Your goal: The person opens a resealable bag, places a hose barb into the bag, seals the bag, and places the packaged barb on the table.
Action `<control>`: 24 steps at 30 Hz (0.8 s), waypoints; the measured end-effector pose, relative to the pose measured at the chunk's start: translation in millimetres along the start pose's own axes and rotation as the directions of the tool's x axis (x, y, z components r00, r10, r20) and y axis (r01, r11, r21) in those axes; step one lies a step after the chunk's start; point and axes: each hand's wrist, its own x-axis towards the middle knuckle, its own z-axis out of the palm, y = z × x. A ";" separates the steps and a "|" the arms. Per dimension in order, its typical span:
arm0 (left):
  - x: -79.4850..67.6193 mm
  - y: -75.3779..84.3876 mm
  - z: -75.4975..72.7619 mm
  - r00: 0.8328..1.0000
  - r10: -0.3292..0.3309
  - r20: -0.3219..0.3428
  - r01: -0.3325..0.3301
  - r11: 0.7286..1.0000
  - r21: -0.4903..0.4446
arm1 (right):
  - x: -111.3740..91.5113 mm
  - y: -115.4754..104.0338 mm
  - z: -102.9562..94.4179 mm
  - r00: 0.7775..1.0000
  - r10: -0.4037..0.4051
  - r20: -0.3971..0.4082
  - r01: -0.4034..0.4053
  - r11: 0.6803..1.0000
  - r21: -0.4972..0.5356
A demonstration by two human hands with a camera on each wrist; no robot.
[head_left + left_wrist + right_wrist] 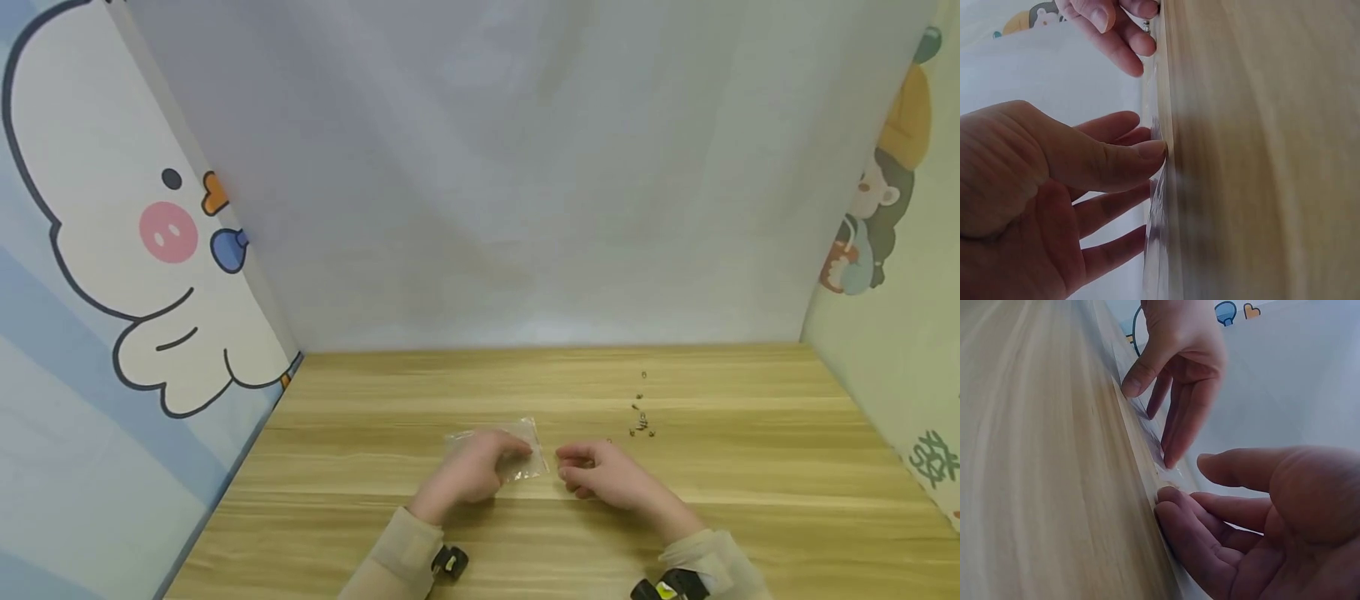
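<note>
A clear plastic bag (525, 433) lies flat on the wooden table. My left hand (472, 467) rests on it, its thumb (1138, 156) and fingertips touching the film and spread apart in the right wrist view. Just right of the bag is my right hand (607, 475), its fingers (1191, 531) loosely bent with the tips low at the tabletop. Its thumb (1235, 465) stands away from the fingers, and I see nothing held between them. Several tiny metal pieces (641, 423) lie scattered beyond the right hand; their exact kind is too small to tell.
The wooden table (360, 433) runs back to a pale hanging sheet (480, 208). Printed walls stand at both sides, with a white cartoon figure (90, 208) on the left. A dark wrist camera (450, 562) sits on the left sleeve, another (671, 586) on the right.
</note>
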 end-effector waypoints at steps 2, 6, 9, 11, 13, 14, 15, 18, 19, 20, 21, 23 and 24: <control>0.8 0.8 0.4 1.000 0.013 0.011 -0.014 1.000 0.019 | 0.6 1.1 0.8 1.000 0.011 -0.006 -0.011 1.000 0.019; 2.6 1.4 2.2 0.999 0.036 0.019 -0.036 0.999 0.038 | 1.2 3.7 1.8 1.000 0.022 -0.008 -0.021 0.997 0.078; 3.8 2.1 3.6 0.999 0.038 0.020 -0.038 0.999 -0.025 | 1.6 5.2 2.6 0.999 0.037 -0.011 -0.035 0.993 0.114; 4.1 3.1 4.1 0.999 0.038 0.012 -0.036 0.996 -0.083 | 2.0 5.3 3.2 0.998 0.054 -0.021 -0.051 0.992 0.118; 4.6 5.0 3.3 0.999 0.038 0.002 -0.037 0.992 -0.121 | 2.2 4.2 3.3 0.997 0.072 -0.032 -0.068 0.992 0.111; 5.0 5.8 3.2 0.999 0.041 -0.002 -0.041 0.992 -0.121 | 2.4 3.5 3.4 0.996 0.080 -0.037 -0.075 0.992 0.106; 5.3 6.5 3.2 0.999 0.043 -0.004 -0.044 0.993 -0.113 | 2.5 2.7 3.6 0.995 0.087 -0.042 -0.082 0.991 0.102; 5.8 8.0 4.1 0.999 0.051 0.008 -0.051 0.997 -0.061 | 2.2 0.9 4.2 0.993 0.105 -0.047 -0.099 0.989 0.107; 5.9 8.3 4.8 0.999 0.051 0.017 -0.051 0.998 -0.038 | 2.1 0.9 4.6 0.993 0.110 -0.048 -0.104 0.988 0.111; 5.8 8.7 5.2 0.998 0.051 0.027 -0.050 0.999 -0.017 | 1.9 1.1 4.9 0.992 0.114 -0.047 -0.108 0.987 0.117; 5.6 9.1 5.5 0.998 0.048 0.036 -0.048 0.999 0.002 | 1.4 1.2 5.3 0.992 0.116 -0.044 -0.110 0.986 0.126; 4.9 9.7 5.9 0.998 0.041 0.055 -0.043 0.999 0.029 | 0.7 2.1 6.1 0.992 0.120 -0.034 -0.114 0.983 0.143; 4.6 9.8 5.9 0.997 0.039 0.060 -0.041 0.998 0.041 | 0.3 2.3 6.5 0.993 0.119 -0.028 -0.114 0.982 0.151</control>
